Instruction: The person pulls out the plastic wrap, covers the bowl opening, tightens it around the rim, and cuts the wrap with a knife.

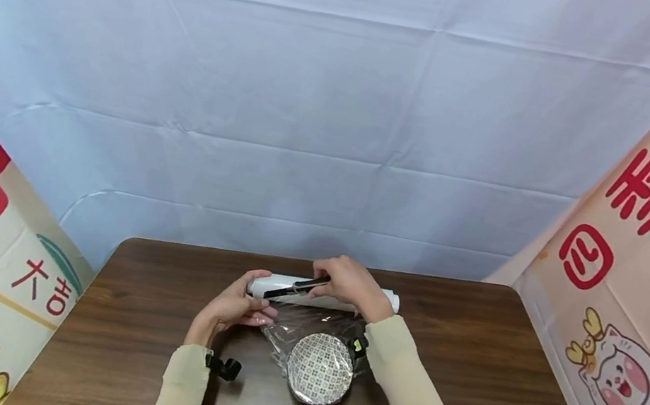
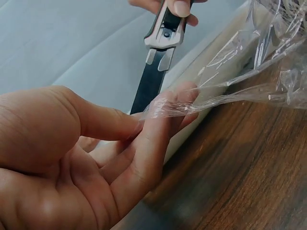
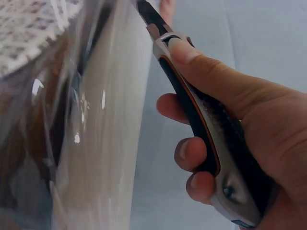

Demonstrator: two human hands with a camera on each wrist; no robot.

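My right hand (image 1: pixel 350 284) grips a utility knife (image 3: pixel 211 143) with its thumb on the slider. The dark blade (image 2: pixel 147 84) is extended and points left, its tip close to my left hand (image 1: pixel 232 305). Between the thumb and fingers, that left hand pinches a gathered edge of clear plastic wrap (image 2: pixel 180 109). Behind lies the white wrap roll (image 1: pixel 262 285), crosswise at the table's back. From the roll, the film stretches forward to a round patterned object (image 1: pixel 320 370) and lies over it. What this object is underneath I cannot tell.
The brown wooden table (image 1: pixel 452 367) has its back edge just behind the roll. A pale cloth (image 1: pixel 313 122) hangs beyond it, and printed banners (image 1: pixel 612 336) flank both sides. A black wrist camera (image 1: pixel 226 368) sticks out from the left wrist.
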